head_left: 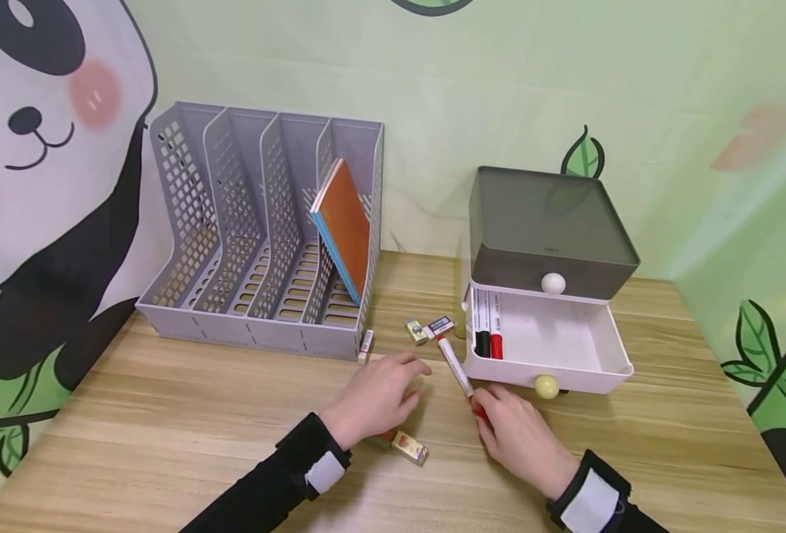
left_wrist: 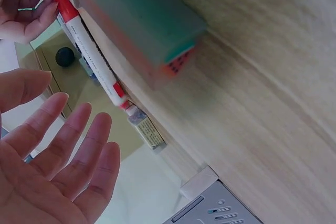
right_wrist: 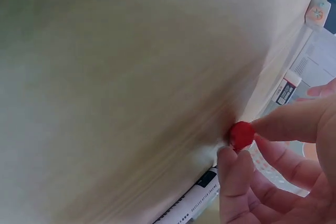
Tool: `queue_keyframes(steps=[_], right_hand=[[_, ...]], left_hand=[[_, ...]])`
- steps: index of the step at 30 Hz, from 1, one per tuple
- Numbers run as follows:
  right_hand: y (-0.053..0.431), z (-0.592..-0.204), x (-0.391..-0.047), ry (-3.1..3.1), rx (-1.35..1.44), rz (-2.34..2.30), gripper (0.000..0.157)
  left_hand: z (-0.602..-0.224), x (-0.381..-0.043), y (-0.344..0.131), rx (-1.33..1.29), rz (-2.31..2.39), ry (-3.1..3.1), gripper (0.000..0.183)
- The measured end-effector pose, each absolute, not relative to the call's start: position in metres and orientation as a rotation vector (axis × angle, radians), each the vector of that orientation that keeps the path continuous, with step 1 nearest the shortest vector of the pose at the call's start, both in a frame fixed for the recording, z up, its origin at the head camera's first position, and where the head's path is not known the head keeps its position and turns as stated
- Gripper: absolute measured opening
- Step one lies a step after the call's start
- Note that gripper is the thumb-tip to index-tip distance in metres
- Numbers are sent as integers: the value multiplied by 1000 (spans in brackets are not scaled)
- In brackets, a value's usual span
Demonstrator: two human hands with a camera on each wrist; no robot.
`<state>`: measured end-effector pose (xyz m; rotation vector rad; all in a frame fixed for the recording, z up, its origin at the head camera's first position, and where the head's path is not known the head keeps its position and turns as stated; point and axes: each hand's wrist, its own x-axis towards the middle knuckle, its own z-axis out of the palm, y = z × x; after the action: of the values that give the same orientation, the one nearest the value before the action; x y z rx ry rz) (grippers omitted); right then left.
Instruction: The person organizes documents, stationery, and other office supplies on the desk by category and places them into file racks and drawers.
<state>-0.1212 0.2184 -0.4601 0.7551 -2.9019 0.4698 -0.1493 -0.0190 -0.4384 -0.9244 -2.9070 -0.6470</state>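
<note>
My right hand (head_left: 522, 440) pinches the red cap end of a white whiteboard marker (head_left: 455, 366) lying slanted on the table, left of the open drawer (head_left: 586, 337). In the right wrist view, the round red cap (right_wrist: 242, 135) shows between thumb and fingertips. My left hand (head_left: 376, 396) hovers over the table with loosely spread fingers and holds nothing, as its palm in the left wrist view confirms. Below it lie an eraser (head_left: 410, 448) and a partly hidden green-and-orange block (left_wrist: 142, 30). Two more erasers, one yellowish (head_left: 416, 332) and one dark-sleeved (head_left: 442, 326), lie by the marker's far end.
A grey file rack (head_left: 253, 337) stands at the left with an orange-covered book (head_left: 346, 229) in its rightmost slot. A small eraser (head_left: 365, 346) lies against its corner. The drawer holds black-capped and red-capped markers (head_left: 496, 326) at its left, under a dark-topped box (head_left: 553, 215).
</note>
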Motion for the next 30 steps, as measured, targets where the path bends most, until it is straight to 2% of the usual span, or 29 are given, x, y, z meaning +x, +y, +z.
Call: queue_keyframes(steps=[5, 16, 20, 30], right_hand=[[221, -458, -121, -2953, 775, 452, 24], [238, -445, -114, -3073, 890, 393, 24], [239, -443, -114, -3072, 896, 383, 23], [231, -434, -114, -2977, 944, 311, 24]], left_hand=[[-439, -150, -20, -926, -655, -2893, 31], [-437, -149, -25, -1013, -565, -2960, 22], [-439, -150, -21, -1033, -525, -3023, 24], [-434, -147, -3, -1037, -271, -3063, 17]])
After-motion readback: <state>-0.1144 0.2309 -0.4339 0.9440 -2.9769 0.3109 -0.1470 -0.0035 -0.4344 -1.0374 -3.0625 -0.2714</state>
